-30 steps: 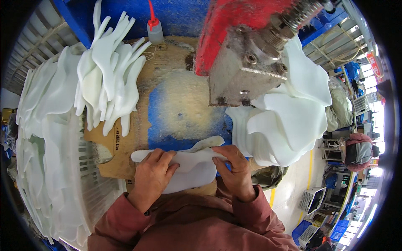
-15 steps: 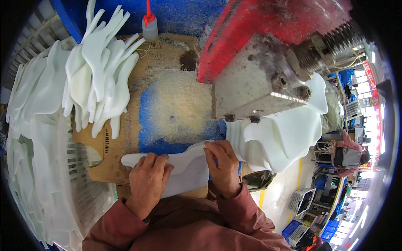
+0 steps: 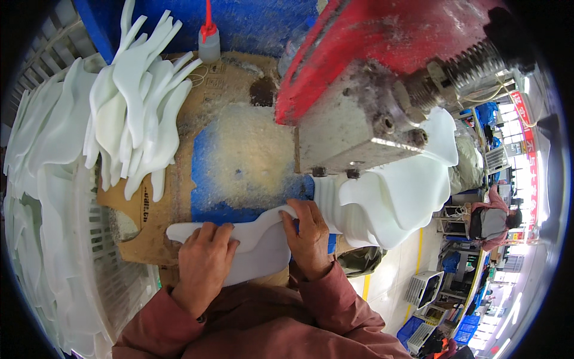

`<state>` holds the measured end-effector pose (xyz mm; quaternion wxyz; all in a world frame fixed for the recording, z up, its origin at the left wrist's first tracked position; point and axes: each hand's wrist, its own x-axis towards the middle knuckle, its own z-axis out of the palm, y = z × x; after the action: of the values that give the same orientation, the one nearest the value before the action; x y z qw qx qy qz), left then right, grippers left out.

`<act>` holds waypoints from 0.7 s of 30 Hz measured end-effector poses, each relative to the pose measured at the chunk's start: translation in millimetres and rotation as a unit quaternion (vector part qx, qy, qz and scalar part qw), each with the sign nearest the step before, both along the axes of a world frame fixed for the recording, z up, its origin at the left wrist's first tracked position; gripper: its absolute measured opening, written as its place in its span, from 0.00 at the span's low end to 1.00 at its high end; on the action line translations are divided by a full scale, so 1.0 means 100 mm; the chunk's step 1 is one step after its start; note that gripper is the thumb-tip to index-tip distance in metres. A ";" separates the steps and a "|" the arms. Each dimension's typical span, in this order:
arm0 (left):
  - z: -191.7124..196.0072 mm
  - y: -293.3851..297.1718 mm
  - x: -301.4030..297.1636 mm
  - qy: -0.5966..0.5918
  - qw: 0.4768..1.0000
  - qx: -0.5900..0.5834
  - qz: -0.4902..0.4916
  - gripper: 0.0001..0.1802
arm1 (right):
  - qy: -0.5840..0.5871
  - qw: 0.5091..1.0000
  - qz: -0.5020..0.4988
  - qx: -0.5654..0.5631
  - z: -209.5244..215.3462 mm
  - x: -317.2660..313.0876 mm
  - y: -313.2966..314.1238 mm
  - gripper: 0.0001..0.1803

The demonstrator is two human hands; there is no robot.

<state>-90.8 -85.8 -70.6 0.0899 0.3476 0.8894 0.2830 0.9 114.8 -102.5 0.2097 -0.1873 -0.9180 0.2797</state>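
Observation:
A flat white wavy-edged piece (image 3: 260,258), narrow on the left and broad on the right, lies across the near edge of the workbench in front of me. My left hand (image 3: 202,263) curls its fingers over the narrow part, gripping it. At the broad end, my right hand (image 3: 308,238) pinches the upper edge between thumb and fingers. Part of the piece is covered by both hands. Just right of my right hand, a stack of similar white pieces (image 3: 394,194) sits partly beneath the machine's metal block (image 3: 353,125).
The red machine arm (image 3: 382,45) overhangs the bench from the upper right. White powder (image 3: 251,143) covers a blue patch amid cardboard (image 3: 206,110). Further left lie a pile of slim white pieces (image 3: 140,102) and a crate (image 3: 113,263). A red-tipped bottle (image 3: 209,45) stands behind; another person (image 3: 493,218) is far right.
The whole view has shifted slightly left. Both hands keep their hold on the white piece, which lies nearly as before.

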 end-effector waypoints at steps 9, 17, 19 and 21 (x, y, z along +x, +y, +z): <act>-0.11 0.38 0.21 0.029 0.992 0.021 -0.118 0.19 | 0.011 0.999 -0.025 -0.036 0.02 0.07 0.05 0.12; -0.18 0.40 0.24 0.024 0.993 0.013 -0.112 0.19 | 0.024 0.991 -0.073 -0.114 0.05 0.11 0.04 0.06; -0.16 0.41 0.24 0.022 0.993 0.013 -0.112 0.19 | 0.022 0.991 -0.072 -0.107 0.05 0.11 0.05 0.05; -0.14 0.42 0.23 0.019 0.993 0.014 -0.112 0.19 | 0.029 0.993 -0.069 -0.091 0.04 0.11 0.06 0.06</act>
<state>-68.2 -44.2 -85.1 0.0989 0.4515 0.8425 0.2766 11.6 121.2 -98.7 0.2371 -0.2602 -0.8672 0.3521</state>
